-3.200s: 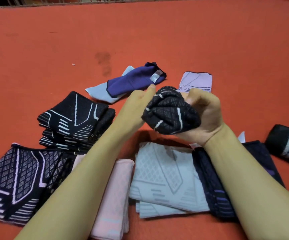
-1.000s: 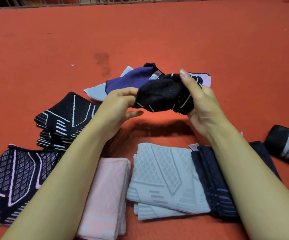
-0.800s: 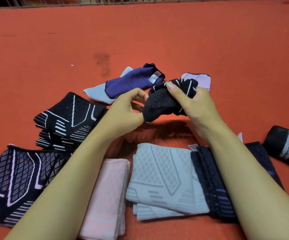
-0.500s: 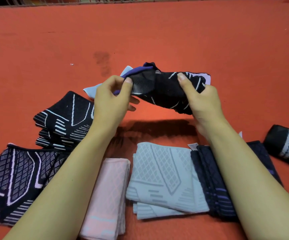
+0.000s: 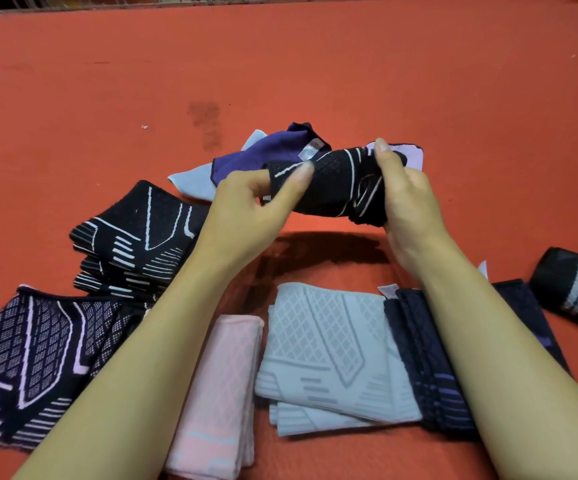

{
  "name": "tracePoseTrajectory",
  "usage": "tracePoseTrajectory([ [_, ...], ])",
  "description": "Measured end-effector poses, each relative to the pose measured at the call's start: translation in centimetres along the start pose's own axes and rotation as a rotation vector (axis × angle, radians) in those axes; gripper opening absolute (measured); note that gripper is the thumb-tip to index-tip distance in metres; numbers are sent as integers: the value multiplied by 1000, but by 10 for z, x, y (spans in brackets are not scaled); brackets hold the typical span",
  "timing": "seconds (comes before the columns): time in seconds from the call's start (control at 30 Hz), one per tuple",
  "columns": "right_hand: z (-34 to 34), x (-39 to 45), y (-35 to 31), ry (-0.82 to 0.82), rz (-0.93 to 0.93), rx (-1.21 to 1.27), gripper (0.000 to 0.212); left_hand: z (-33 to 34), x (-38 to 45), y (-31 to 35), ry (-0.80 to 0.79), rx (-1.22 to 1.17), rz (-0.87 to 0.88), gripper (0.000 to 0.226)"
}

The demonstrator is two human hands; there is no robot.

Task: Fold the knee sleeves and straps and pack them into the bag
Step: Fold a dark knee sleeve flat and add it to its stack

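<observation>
Both hands grip one black knee sleeve [image 5: 336, 185] midair: left hand [image 5: 246, 216] pinches its left edge, right hand [image 5: 408, 206] wraps the bunched right end.

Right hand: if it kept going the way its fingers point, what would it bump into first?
Probably the lilac sleeve lying just beyond the right hand, which grips the black sleeve; depth is unclear.

Both hands, left [image 5: 246, 216] and right [image 5: 408, 202], hold a sleeve [image 5: 336, 185] above the tabletop [image 5: 315, 64]. Behind it lie two more sleeves [image 5: 263, 157]. Nearer, a folded stack [image 5: 135, 237] lies left, and a row of folded sleeves [image 5: 329, 355] lies in front; a rolled strap [image 5: 575, 289] lies far right.
</observation>
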State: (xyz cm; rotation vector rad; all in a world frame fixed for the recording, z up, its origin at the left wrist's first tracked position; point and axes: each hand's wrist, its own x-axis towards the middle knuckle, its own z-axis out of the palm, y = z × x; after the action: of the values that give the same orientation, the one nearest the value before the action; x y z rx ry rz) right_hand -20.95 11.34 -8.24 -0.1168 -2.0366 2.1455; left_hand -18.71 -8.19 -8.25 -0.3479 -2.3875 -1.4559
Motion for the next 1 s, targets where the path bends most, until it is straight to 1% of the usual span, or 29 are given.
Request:
tracePoseTrajectory([
  [0.03,-2,2,1,19,-21,15,50,0,-1,1,45,1,13,66],
  [0.1,-6,4,2,131,-66,28,48,-3,0,4,188,-123,-55,46],
  [0.13,-8,4,1,188,-81,13,51,-6,2,4,251,-212,-106,40],
  [0.2,-11,5,3,243,-103,-56,64,-10,7,2,295,-368,-198,34],
  [0.23,-11,6,4,243,-95,-56,67,-11,7,3,302,-408,-234,35],
  [0.3,-12,7,4,229,-57,26,68,-9,8,3,338,-427,-254,38],
  [0.33,-13,6,3,234,-33,65,63,-8,7,5,353,-433,-252,40],
  [0.4,-18,7,1,266,-5,97,40,-9,8,7,379,-457,-247,43],
  [0.43,-20,7,1,281,-1,111,34,-10,8,7,386,-467,-242,43],
  [0.53,-23,12,4,277,24,189,32,-13,9,5,390,-450,-234,40],
  [0.57,-24,13,6,272,41,202,34,-13,8,6,406,-447,-244,44],
  [0.63,-25,16,7,297,51,208,26,-12,8,7,450,-424,-262,54],
  [0.73,-25,16,6,364,9,208,29,-11,7,8,438,-422,-241,57],
  [0.77,-26,15,5,373,-17,215,24,-10,5,10,420,-433,-239,55],
  [0.83,-27,15,4,364,-68,248,13,-11,4,12,351,-431,-196,45],
  [0.9,-28,17,2,370,-88,289,8,-12,3,13,275,-402,-73,28],
  [0.93,-28,17,2,363,-89,303,8,-12,2,12,264,-350,-19,25],
  [1.0,-28,18,3,335,-90,295,18,-11,2,4,268,-245,-13,23],
])
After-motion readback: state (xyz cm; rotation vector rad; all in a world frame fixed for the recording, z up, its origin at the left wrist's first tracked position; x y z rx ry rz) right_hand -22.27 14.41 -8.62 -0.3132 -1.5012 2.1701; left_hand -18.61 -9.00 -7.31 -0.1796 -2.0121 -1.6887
